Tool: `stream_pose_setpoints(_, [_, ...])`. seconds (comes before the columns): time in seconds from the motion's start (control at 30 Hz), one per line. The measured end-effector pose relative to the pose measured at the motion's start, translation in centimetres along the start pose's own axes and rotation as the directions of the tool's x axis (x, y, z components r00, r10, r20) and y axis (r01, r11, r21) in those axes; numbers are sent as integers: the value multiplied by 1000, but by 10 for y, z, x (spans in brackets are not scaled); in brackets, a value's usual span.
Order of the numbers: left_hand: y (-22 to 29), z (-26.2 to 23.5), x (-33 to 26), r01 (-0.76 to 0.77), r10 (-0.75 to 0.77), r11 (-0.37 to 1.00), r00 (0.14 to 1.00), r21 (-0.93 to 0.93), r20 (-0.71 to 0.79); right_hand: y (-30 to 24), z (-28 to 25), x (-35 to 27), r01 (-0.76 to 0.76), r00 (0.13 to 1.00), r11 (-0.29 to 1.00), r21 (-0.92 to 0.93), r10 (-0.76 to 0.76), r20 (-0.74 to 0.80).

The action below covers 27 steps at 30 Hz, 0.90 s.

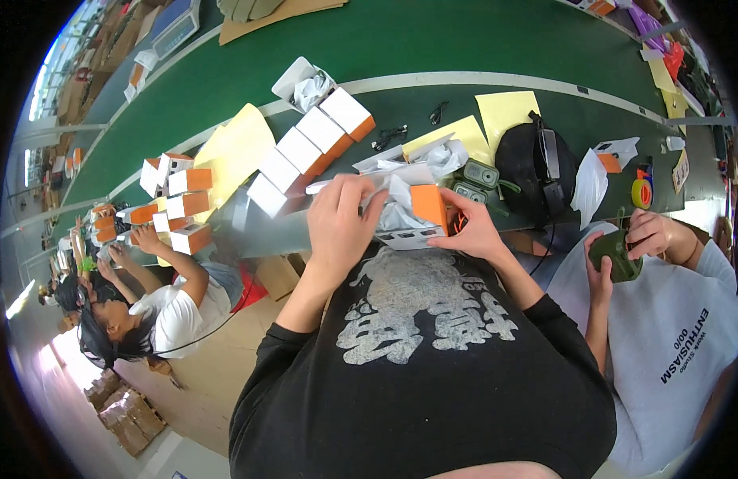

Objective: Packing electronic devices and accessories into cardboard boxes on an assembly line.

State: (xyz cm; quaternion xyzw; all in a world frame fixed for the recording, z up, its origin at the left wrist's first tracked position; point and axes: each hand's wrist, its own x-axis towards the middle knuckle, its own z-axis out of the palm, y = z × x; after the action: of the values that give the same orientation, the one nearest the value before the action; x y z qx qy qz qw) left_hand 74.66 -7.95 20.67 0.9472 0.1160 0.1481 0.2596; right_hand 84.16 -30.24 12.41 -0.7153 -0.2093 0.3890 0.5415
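Close in front of me is an opened orange and white box point(430, 203), its flaps up and crumpled white wrapping point(398, 194) in its mouth. My left hand point(337, 219), fingers bent and thumb across, grips the box's left side at a flap. On the opposite side my right hand point(477, 233) has its fingers and thumb on the orange wall. Something small and dark, perhaps a cable, shows in the right palm; I cannot make it out. Just beyond the right hand lie two green box-shaped devices point(479, 174), one with a strap.
White and orange boxes point(301, 152) stand in a row to the left. Black cables point(390, 137), yellow sheets point(506, 112) and a black bag point(533, 164) lie on the green bench. At right, a co-worker's hands point(652, 235) hold a green device point(616, 257); another person works at left.
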Motion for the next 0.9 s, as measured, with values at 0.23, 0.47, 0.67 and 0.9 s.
stream_pose_setpoints(0.23, [30,1,-17,-236,206,944,967,231,147,4,0,-5,85,994,994,-65,-89,-58])
stream_pose_setpoints(0.47, [22,2,-15,-200,176,971,970,134,169,-10,5,-10,117,988,983,-139,-129,-81])
stream_pose_setpoints(0.67, [17,-5,-28,-595,600,789,800,-151,-18,17,3,-11,109,991,975,194,-91,-98])
stream_pose_setpoints(0.9, [27,-15,-32,-621,650,714,759,-322,-22,6,4,-11,168,983,957,235,-145,-112])
